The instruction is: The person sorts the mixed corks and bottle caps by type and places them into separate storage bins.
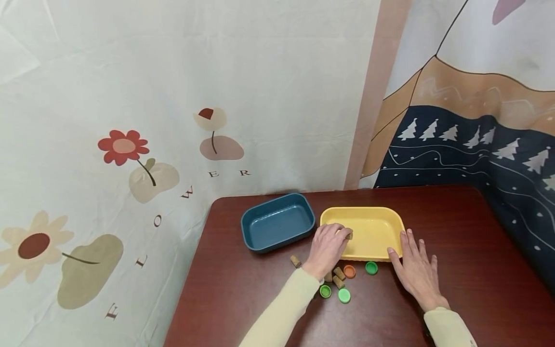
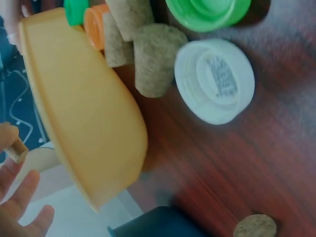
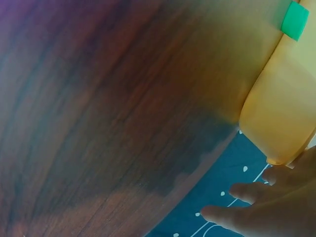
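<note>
My left hand (image 1: 326, 245) pinches a cork (image 2: 18, 152) between thumb and fingers, over the left part of a yellow tray (image 1: 374, 233). At the tray's right front corner is my right hand (image 1: 418, 275), fingers spread and fairly straight, fingertips right at the rim. Several corks (image 1: 338, 281) lie on the table in front of the tray, partly hidden by the left forearm. Mixed among them are an orange bottle cap (image 1: 349, 271), green caps (image 1: 371, 268) and a white cap (image 2: 215, 81). Another cork (image 1: 296, 261) lies apart, left of the left hand.
A dark blue tray (image 1: 277, 222) stands left of the yellow one, slightly turned. Both sit towards the back of a reddish-brown table (image 1: 455, 231). Behind it hangs a printed cloth (image 1: 282, 96) with flowers; a navy cloth with white trees (image 1: 448, 132) is at the right.
</note>
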Motion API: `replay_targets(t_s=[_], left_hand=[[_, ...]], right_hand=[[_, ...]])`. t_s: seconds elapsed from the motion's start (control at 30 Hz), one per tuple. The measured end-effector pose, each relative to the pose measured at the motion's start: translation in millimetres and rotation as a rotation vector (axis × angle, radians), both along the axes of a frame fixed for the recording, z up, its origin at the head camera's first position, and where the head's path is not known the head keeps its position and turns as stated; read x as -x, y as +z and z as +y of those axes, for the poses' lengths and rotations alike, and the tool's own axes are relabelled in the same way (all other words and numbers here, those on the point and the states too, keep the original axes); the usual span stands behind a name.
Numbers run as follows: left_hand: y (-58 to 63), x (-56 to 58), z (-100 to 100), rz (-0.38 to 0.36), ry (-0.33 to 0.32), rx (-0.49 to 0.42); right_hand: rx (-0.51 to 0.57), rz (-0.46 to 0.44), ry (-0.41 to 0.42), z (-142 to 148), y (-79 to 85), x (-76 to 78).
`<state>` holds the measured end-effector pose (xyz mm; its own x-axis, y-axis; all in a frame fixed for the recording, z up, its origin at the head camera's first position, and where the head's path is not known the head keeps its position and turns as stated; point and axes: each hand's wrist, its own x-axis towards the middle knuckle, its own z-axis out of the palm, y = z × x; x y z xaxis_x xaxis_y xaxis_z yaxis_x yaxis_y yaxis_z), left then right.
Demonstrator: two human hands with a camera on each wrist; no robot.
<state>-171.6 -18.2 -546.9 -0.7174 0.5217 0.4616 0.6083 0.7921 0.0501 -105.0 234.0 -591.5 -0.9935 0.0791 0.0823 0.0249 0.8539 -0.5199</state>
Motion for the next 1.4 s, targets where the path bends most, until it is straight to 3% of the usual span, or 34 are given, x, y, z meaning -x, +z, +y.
replay_targets(t_s=[0.17,0.37,0.73,0.93,1.13,1.4], left_hand=[[-3.7,10.9,6.3,-0.034,0.008,0.077],[-8.7,20.5,12.4,-0.09,0.065,0.156],[-14.8,26.2,12.4,-0.125,0.119,0.213],[-12.8,18.0,5.7,-0.126,0.114,0.101],[-18.6,-1.4,-14.2,-0.141,0.109,-0.031],[-25.6,-25.9,-42.9,-0.142,0.11,-0.084]], right_hand=[[-0.005,-0.002,0.004,-1.2,-0.3,-0.2],[-0.004,0.004,0.006,-2.2,-0.3,-0.6],[-0.002,0.009,0.006,-4.3,0.3,-1.4],[-0.005,0.009,0.003,-3.4,1.5,-1.8],[-0.012,0.023,0.009,-2.8,2.9,-0.9],[-0.028,0.076,0.032,-0.3,4.9,3.4]])
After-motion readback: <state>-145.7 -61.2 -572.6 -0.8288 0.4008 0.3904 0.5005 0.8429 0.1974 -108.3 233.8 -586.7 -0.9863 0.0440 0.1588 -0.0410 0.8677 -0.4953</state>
